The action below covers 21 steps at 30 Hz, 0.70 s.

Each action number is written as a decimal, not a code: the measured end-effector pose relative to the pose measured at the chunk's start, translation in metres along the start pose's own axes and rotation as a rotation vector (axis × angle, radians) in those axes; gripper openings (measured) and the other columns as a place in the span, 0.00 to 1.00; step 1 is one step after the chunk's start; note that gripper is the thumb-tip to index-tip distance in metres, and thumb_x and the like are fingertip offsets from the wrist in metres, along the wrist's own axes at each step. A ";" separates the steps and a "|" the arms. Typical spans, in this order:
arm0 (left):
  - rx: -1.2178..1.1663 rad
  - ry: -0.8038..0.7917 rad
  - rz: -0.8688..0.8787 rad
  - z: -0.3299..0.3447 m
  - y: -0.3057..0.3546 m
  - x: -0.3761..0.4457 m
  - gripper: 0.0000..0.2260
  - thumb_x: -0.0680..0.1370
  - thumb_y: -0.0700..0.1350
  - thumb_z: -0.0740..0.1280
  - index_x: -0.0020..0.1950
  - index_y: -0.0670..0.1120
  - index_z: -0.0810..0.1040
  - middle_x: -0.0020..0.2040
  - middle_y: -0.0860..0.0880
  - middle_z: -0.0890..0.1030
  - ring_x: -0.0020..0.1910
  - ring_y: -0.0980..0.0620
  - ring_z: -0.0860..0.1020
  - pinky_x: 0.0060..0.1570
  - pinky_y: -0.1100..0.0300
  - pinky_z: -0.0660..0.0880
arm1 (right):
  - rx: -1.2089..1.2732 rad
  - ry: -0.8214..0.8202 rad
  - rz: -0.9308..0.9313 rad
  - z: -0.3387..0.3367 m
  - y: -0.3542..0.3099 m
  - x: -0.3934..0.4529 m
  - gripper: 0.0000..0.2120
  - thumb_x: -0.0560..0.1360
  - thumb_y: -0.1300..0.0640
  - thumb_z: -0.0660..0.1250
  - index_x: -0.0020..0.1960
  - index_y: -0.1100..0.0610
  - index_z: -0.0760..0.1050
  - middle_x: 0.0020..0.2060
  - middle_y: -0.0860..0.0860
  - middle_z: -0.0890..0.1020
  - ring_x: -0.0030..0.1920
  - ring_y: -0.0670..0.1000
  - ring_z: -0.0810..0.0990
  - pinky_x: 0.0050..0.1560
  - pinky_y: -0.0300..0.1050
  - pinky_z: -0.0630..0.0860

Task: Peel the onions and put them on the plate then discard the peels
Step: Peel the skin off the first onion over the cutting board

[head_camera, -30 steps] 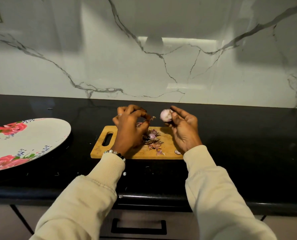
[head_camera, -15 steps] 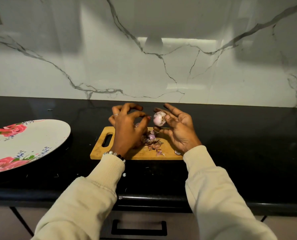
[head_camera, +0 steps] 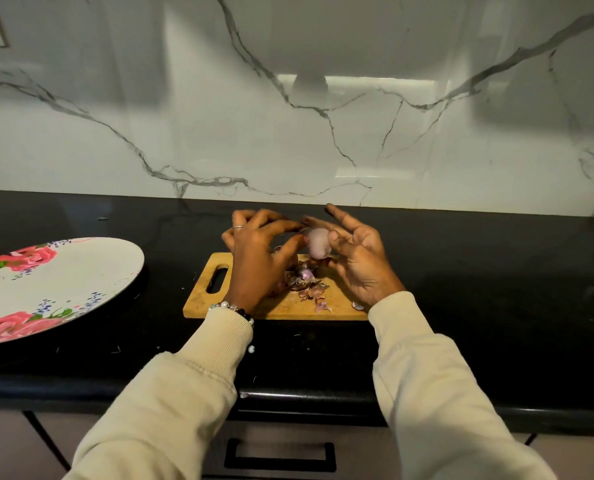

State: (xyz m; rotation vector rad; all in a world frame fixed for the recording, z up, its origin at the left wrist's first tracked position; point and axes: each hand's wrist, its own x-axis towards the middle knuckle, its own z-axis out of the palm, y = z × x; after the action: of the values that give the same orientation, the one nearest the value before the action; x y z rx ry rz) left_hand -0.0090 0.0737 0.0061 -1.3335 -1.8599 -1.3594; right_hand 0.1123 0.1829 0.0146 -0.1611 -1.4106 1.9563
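Onion (head_camera: 318,245) now between both hands, left hand (head_camera: 259,258) newly pinching, right hand (head_camera: 359,263) cradling loosely.

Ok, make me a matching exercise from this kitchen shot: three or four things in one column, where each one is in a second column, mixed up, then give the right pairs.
Things
1. pale pink peeled onion
2. pile of purple onion peels
3. round white plate with red roses
4. wooden cutting board with a handle slot

Places
A. on the black counter, far left, nothing on the part in view
B. held above the board by the right hand, the left hand touching it
C. on the black counter under both hands
D. lying on the board

Pairs: 1-B, 2-D, 3-A, 4-C
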 end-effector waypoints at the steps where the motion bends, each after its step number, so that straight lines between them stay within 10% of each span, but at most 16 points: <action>1: -0.019 -0.019 0.017 0.000 0.000 0.000 0.13 0.72 0.55 0.69 0.53 0.51 0.85 0.48 0.53 0.82 0.53 0.53 0.70 0.48 0.51 0.63 | 0.002 -0.006 0.002 0.001 -0.001 -0.001 0.27 0.78 0.70 0.60 0.76 0.60 0.62 0.54 0.56 0.85 0.54 0.55 0.84 0.50 0.50 0.83; 8: -0.324 -0.133 -0.170 -0.005 0.011 -0.002 0.08 0.75 0.38 0.72 0.53 0.44 0.85 0.41 0.51 0.85 0.39 0.57 0.82 0.40 0.67 0.77 | -0.077 0.021 -0.022 0.001 0.001 -0.003 0.36 0.74 0.64 0.66 0.79 0.55 0.57 0.55 0.59 0.84 0.52 0.57 0.85 0.47 0.49 0.83; 12: -0.514 -0.197 -0.363 -0.007 0.018 -0.004 0.06 0.76 0.38 0.71 0.51 0.45 0.85 0.40 0.53 0.86 0.40 0.56 0.84 0.39 0.66 0.78 | -0.125 0.008 -0.017 0.002 0.002 -0.003 0.39 0.71 0.61 0.67 0.79 0.55 0.55 0.59 0.61 0.82 0.60 0.63 0.81 0.63 0.66 0.74; 21: -0.341 -0.219 -0.292 -0.009 0.019 -0.004 0.09 0.73 0.34 0.72 0.52 0.40 0.85 0.37 0.57 0.82 0.35 0.68 0.80 0.35 0.74 0.73 | -0.187 -0.013 0.031 0.002 0.005 -0.003 0.32 0.79 0.68 0.61 0.80 0.59 0.52 0.62 0.56 0.81 0.63 0.60 0.79 0.66 0.65 0.72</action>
State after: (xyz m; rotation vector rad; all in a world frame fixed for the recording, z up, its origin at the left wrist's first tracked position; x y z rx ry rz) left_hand 0.0081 0.0647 0.0149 -1.4658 -2.1010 -1.8088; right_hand 0.1112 0.1791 0.0102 -0.2579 -1.6079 1.8517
